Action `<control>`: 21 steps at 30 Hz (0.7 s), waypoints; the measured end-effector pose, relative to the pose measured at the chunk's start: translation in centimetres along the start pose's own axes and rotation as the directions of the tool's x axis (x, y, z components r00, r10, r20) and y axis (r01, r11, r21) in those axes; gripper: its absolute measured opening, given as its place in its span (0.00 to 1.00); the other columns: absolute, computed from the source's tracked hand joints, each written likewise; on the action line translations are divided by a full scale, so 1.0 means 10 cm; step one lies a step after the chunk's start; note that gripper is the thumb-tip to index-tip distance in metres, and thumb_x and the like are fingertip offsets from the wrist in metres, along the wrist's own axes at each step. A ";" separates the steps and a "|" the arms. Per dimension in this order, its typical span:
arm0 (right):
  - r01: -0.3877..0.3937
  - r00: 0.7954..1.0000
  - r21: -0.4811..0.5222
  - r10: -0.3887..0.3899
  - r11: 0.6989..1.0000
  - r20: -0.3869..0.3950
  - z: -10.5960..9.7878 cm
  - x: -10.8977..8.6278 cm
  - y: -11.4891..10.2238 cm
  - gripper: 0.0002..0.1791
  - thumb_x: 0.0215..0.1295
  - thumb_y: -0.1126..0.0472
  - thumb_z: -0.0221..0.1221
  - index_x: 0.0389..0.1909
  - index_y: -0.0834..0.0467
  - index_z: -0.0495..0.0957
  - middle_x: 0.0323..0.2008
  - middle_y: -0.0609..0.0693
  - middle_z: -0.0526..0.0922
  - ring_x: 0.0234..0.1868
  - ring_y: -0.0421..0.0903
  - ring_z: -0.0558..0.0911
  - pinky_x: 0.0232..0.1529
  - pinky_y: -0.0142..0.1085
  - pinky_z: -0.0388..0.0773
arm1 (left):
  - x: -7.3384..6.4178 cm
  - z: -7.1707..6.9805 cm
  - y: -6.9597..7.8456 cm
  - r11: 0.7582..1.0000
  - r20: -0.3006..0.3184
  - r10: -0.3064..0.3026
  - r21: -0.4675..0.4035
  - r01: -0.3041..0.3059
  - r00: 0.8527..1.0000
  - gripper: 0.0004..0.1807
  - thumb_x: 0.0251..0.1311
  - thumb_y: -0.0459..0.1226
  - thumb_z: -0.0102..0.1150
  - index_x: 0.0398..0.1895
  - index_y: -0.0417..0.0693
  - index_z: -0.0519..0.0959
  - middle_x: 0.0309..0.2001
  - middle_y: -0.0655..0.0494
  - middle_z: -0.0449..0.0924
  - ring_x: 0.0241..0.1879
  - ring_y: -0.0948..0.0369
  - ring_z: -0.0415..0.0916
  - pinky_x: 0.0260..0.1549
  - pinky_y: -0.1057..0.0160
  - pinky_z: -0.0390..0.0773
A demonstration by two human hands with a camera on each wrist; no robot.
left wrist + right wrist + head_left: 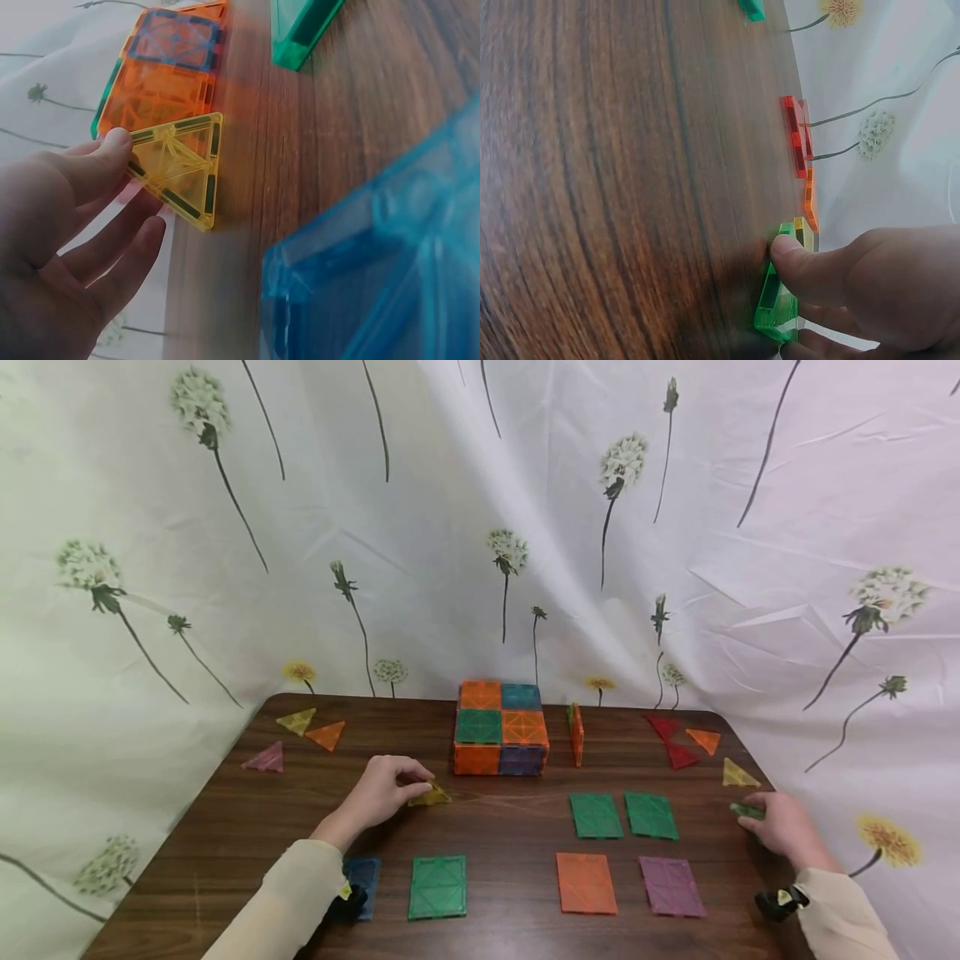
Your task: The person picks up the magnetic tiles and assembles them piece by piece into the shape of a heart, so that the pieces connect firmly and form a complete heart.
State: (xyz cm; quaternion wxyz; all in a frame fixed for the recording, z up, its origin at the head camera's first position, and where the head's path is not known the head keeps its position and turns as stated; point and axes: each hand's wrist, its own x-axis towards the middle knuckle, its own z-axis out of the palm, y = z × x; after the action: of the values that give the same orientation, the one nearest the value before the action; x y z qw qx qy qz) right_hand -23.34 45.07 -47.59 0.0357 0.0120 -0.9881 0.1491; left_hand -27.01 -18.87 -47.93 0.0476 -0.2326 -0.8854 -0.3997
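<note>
My left hand (386,789) pinches a yellow triangular magnetic tile (180,165) by one corner, thumb on top. In the head view that tile is just in front of a block built of square tiles (501,727) in orange, green, blue and purple. At the right side of the table my right hand (783,828) holds a green magnetic tile (776,300) between thumb and fingers, low at the tabletop. The fingers partly cover this tile. Just beyond it lies a yellow triangle (738,774).
Flat square tiles lie in front: a blue one (363,887) under the left wrist, green (438,887), orange (586,883), purple (671,887), and two more green. Orange tiles (577,735) stand upright beside the block. Triangles lie at far left (297,721) and far right (681,755).
</note>
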 end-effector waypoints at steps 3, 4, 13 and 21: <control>0.013 1.000 -0.007 -0.013 1.000 -0.011 0.01 0.00 0.00 0.19 0.60 0.65 0.72 0.46 0.74 0.82 0.42 0.73 0.85 0.43 0.72 0.82 0.45 0.64 0.79 | 0.01 0.02 0.01 1.000 -0.001 -0.002 -0.017 0.002 1.000 0.05 0.64 0.33 0.73 0.41 0.47 0.91 0.38 0.58 0.89 0.35 0.60 0.84 0.32 0.66 0.83; 0.023 1.000 -0.010 -0.023 1.000 -0.019 0.01 0.00 0.00 0.18 0.60 0.65 0.71 0.46 0.74 0.83 0.42 0.72 0.85 0.43 0.72 0.82 0.45 0.64 0.78 | 0.02 0.03 0.01 1.000 0.000 0.003 -0.019 -0.003 1.000 0.05 0.64 0.33 0.73 0.41 0.47 0.91 0.38 0.58 0.89 0.35 0.59 0.84 0.32 0.66 0.83; 0.103 0.994 -0.044 -0.105 0.994 -0.038 0.02 0.02 -0.01 0.17 0.56 0.67 0.74 0.42 0.73 0.84 0.38 0.71 0.85 0.41 0.72 0.82 0.45 0.63 0.78 | 0.04 0.05 0.04 1.000 0.008 0.013 -0.029 -0.013 1.000 0.05 0.64 0.33 0.73 0.41 0.46 0.91 0.38 0.58 0.89 0.35 0.60 0.84 0.32 0.65 0.83; 0.141 0.987 -0.016 -0.142 0.990 -0.078 0.01 0.00 -0.09 0.07 0.56 0.67 0.75 0.33 0.64 0.86 0.35 0.61 0.88 0.39 0.66 0.85 0.43 0.60 0.80 | 0.07 0.10 0.06 1.000 0.027 0.004 -0.017 -0.003 1.000 0.06 0.64 0.33 0.73 0.42 0.46 0.91 0.38 0.60 0.90 0.36 0.64 0.83 0.34 0.66 0.83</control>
State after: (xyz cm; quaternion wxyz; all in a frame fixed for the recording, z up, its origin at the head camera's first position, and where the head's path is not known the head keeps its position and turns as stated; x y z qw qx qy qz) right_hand -23.36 44.21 -47.45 0.0852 0.0760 -0.9833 0.1415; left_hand -27.26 -17.54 -48.06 0.0342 -0.2399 -0.8822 -0.4038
